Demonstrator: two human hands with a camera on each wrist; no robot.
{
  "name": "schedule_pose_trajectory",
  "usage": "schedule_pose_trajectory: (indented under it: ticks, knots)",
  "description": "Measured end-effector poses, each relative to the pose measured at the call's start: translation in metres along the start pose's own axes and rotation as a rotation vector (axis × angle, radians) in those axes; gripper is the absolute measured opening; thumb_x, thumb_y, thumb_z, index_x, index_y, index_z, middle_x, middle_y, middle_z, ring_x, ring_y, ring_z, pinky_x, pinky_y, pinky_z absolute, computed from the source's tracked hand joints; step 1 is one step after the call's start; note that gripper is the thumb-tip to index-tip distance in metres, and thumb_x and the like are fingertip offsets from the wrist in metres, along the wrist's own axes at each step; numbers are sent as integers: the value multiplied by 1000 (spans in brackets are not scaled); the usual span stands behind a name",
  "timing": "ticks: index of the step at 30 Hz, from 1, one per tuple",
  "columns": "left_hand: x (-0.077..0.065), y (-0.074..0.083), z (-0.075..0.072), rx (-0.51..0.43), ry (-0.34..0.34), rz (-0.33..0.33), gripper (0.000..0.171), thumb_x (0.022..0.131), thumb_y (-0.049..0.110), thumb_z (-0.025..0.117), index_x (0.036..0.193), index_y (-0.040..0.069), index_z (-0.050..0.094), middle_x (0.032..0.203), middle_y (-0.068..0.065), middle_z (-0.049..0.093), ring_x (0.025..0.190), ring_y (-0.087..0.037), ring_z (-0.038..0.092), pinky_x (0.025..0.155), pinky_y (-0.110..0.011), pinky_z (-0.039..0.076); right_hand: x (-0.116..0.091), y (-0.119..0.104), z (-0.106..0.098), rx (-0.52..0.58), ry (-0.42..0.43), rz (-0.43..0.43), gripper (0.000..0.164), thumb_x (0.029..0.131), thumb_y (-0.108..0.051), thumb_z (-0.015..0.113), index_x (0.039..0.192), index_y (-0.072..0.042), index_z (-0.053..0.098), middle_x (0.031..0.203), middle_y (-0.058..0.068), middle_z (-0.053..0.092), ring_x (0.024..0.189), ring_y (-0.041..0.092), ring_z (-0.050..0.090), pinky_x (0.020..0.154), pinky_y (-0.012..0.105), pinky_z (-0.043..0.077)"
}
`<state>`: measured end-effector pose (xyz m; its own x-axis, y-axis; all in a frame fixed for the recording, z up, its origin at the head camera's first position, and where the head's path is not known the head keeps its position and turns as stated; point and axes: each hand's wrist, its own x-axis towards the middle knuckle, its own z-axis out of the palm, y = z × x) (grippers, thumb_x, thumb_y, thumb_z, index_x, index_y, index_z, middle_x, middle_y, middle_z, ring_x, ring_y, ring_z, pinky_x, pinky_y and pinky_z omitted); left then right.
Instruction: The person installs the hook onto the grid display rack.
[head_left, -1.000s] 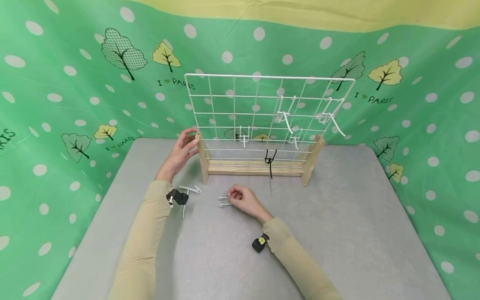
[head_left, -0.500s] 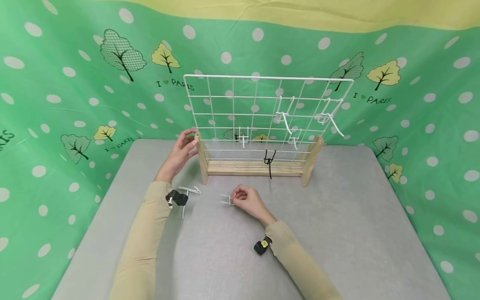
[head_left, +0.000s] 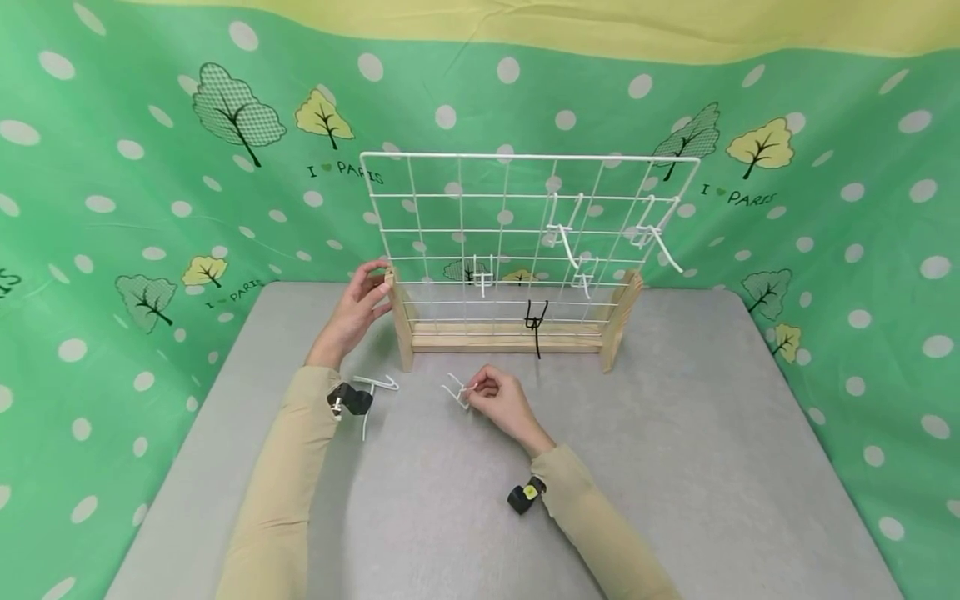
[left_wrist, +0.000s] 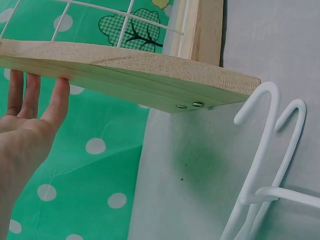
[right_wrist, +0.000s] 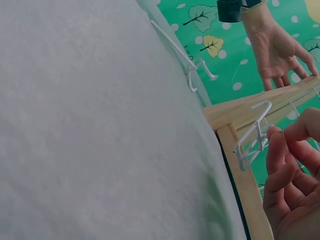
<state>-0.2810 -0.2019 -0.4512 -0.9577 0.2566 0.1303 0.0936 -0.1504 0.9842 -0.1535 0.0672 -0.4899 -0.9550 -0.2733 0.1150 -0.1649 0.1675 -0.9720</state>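
My left hand [head_left: 352, 312] is at the left wooden side post [head_left: 402, 325] of a white wire grid rack, its extended fingertips touching the post's outer face in the left wrist view. My right hand [head_left: 507, 406] pinches a white wire hook [head_left: 461, 390] between thumb and fingertips, over the table in front of the rack. The hook's two bent prongs point left and up, away from the fingers. Another white hook [left_wrist: 262, 142] lies on the table beside my left wrist.
Several white hooks hang on the grid, including a long one [head_left: 562, 235] at upper right and a small one [head_left: 483, 277] left of centre. A black hook [head_left: 537, 335] hangs low, near the wooden base bar [head_left: 495, 340]. A green dotted cloth [head_left: 247, 212] surrounds the grey table [head_left: 675, 433].
The hook in my right hand has turned, its prongs swinging from level leftward to tilted upward. The right hand has shifted slightly right. My left hand stays at the post.
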Motion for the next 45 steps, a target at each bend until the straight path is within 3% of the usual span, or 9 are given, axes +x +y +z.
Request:
schedule_pose_trajectory:
  ticks: [9,19,26,36,40,45]
  knots:
    - [-2,-1,-2,-13,1,7,30,101,12,50,128,27,47,125,-8,42,118,-21,41,100,-47,41,-1,-12,-4,10,34,26,8,82,12,60,90,12,58,88,25,66,70,12,60,58,16,51]
    - [-2,-1,-1,-8,3,0,31,101,14,51,129,27,46,126,-6,42,120,-21,40,103,-50,39,-3,-16,-6,38,47,11,7,82,15,59,88,14,57,88,27,66,77,35,64,61,16,53]
    - [-2,-1,-1,-13,4,4,31,101,13,50,128,27,46,126,-6,42,120,-21,40,104,-50,38,-6,-19,-7,54,51,17,9,81,15,59,90,16,57,89,29,65,80,43,63,62,16,53]
    - [0,-2,-2,-5,-3,0,30,101,15,51,128,28,46,128,-8,41,122,-22,39,107,-54,35,-8,-25,-10,67,106,10,9,81,15,58,90,16,58,87,29,65,69,18,61,60,20,55]
    - [0,-3,-2,-5,-2,-3,30,101,16,51,129,28,46,128,-7,40,123,-23,39,108,-56,33,-7,-29,-12,99,117,-25,8,82,16,58,91,17,57,87,32,64,67,14,60,60,23,55]
    - [1,-2,-2,-5,-4,-6,31,101,17,52,129,28,46,129,-7,40,123,-23,38,108,-57,33,-6,-35,-15,115,136,-58,7,83,16,58,90,17,56,87,32,64,66,13,60,59,18,53]
